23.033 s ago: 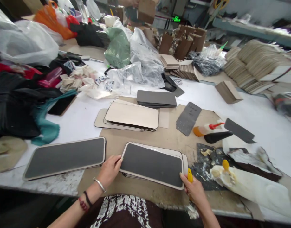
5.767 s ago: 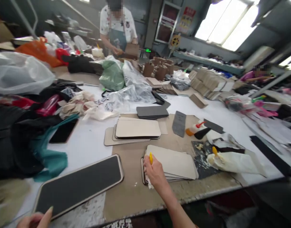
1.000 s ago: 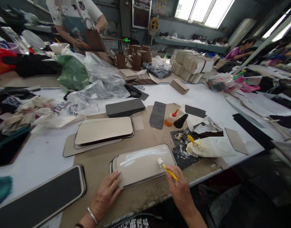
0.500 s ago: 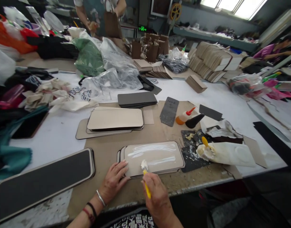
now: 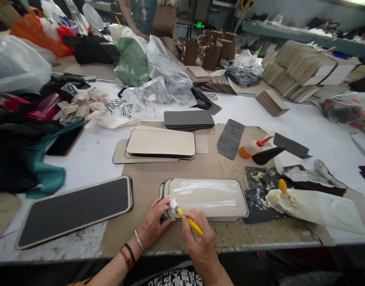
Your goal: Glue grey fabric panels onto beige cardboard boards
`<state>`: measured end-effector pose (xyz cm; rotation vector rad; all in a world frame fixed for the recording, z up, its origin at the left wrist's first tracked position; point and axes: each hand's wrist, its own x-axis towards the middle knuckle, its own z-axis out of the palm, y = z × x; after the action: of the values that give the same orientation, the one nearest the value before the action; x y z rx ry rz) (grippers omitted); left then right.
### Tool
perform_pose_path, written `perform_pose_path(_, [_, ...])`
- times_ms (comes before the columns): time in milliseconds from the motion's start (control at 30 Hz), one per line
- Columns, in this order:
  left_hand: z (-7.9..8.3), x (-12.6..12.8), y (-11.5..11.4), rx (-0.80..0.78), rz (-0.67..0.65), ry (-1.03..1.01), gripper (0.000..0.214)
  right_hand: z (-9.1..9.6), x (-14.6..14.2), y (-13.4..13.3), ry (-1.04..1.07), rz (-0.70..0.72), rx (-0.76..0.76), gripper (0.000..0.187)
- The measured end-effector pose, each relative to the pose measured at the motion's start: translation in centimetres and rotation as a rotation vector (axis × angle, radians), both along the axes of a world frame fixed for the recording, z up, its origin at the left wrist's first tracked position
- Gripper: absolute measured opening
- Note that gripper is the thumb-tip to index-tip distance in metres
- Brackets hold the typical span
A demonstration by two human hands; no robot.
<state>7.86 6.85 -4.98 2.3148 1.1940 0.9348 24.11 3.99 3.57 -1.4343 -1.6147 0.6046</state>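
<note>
A yellow-handled glue brush (image 5: 192, 223) is gripped in my right hand (image 5: 200, 238), its bristles thick with white paste. The bristles are over the left end of a beige rounded panel (image 5: 206, 201), the top one of a small stack. White streaks of paste run along this panel's upper and lower parts. At the stack's left end rests my left hand (image 5: 155, 220), fingers stretched out and thumb apart along the near corner. To the right lies a whitish plastic bottle (image 5: 328, 208) on its side, with paste and a yellow tool (image 5: 282, 186) at its cut opening.
Beige panels (image 5: 161, 143) and dark grey panels (image 5: 188, 119) are stacked behind. A long dark panel (image 5: 78, 210) lies left. A red-tipped bottle (image 5: 251, 149) stands near a black cone-shaped object (image 5: 267, 155). Plastic bags (image 5: 167, 67) and board bundles (image 5: 304, 63) line the back, where a person stands.
The brush has moved left and its handle now tilts down to the right. The view has shifted, so the table appears further right. My left hand stays at the stack's end.
</note>
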Motion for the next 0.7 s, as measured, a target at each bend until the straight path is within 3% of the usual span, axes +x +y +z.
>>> perform_pose_path(300, [0.0,0.1,0.2,0.082,0.017,0.112,0.023,-0.1,3.0,1.3,-0.125,-0.171,0.054,0.010])
perform_pose_path(567, [0.5,0.4,0.1,0.112,0.030,0.159,0.016,0.3,1.1,2.8,-0.008,-0.028,-0.022,0.013])
perform_pose_path(700, [0.1,0.2,0.1,0.125,0.016,0.173,0.018,-0.8,5.2,2.5,-0.126,-0.204,0.008,0.011])
